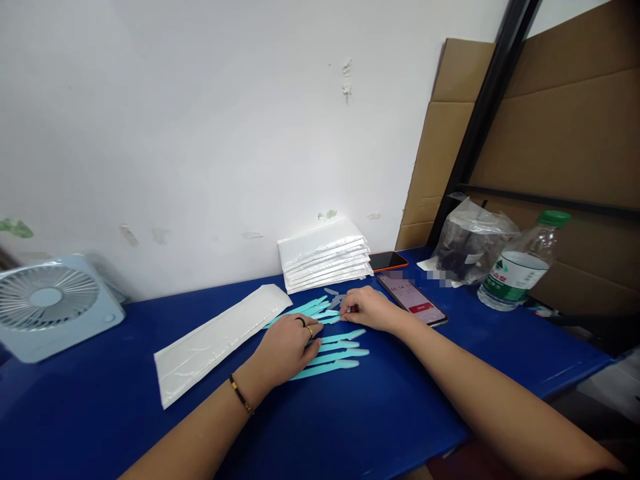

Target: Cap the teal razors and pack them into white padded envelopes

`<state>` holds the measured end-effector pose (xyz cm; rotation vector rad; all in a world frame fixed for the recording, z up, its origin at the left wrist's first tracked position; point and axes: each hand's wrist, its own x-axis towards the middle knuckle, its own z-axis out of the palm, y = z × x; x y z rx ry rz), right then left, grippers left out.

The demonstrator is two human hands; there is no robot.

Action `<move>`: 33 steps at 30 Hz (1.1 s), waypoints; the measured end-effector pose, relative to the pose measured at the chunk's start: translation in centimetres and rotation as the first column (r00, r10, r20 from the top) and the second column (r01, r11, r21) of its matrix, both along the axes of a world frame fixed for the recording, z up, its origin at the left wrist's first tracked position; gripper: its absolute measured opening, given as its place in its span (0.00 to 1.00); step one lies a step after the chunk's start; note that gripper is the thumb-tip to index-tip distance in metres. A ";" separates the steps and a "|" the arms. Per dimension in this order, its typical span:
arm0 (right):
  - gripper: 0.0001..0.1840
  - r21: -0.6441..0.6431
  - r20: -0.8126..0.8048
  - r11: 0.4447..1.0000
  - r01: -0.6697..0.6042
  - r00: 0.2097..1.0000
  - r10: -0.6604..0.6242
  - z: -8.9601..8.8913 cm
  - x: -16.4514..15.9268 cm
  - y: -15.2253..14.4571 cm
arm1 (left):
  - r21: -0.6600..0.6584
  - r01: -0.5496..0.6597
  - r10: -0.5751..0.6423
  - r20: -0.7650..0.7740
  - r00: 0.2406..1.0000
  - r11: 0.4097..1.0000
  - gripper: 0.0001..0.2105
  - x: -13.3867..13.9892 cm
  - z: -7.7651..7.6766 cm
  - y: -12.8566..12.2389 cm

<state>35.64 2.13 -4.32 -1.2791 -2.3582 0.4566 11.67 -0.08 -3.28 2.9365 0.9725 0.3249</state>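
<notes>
Right grip pinches a turquoise stick, probably light, stiff, best held by its end; left grip, I can't tell

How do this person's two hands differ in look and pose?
The left hand wears a gold ring, with a bracelet at its wrist; the right hand shows neither. The left hand lies across the turquoise pieces; the right hand is curled at one piece's end. Both are gloveless.

Looks like a workshop packing corner
Blue surface against a scuffed wall at twelve o'clock, packets stacked before it; cardboard and black frame at two; fan at nine.
</notes>
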 end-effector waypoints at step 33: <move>0.09 -0.129 0.093 0.982 0.134 0.988 -0.123 1.1 4.1 0.6 | 0.117 -0.001 0.005 -0.039 0.999 0.993 0.23 0.0 0.1 -0.7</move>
